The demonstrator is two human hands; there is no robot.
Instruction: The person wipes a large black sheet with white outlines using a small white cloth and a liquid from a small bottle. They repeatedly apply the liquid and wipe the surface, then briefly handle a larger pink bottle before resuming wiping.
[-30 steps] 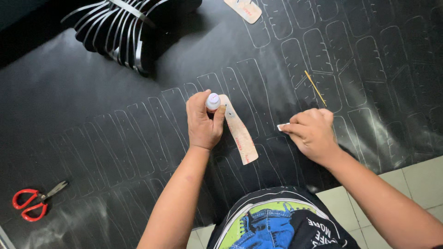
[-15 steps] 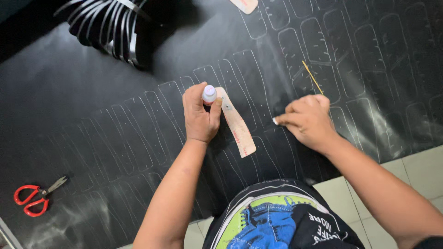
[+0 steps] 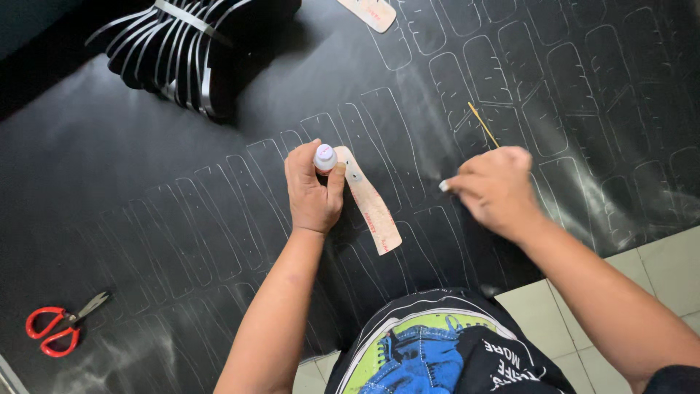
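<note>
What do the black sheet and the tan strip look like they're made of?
Sheet: likely faux leather or vinyl; soft sheen, creases, pale traced outlines. Strip: probably card or thin board; matte, flat, stiff-edged, held down by the left hand.

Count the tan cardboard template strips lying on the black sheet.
2. One tan cardboard template strip lies beside the left hand, partly under its fingers; another tan strip is at the top edge, cut off by the frame.
</note>
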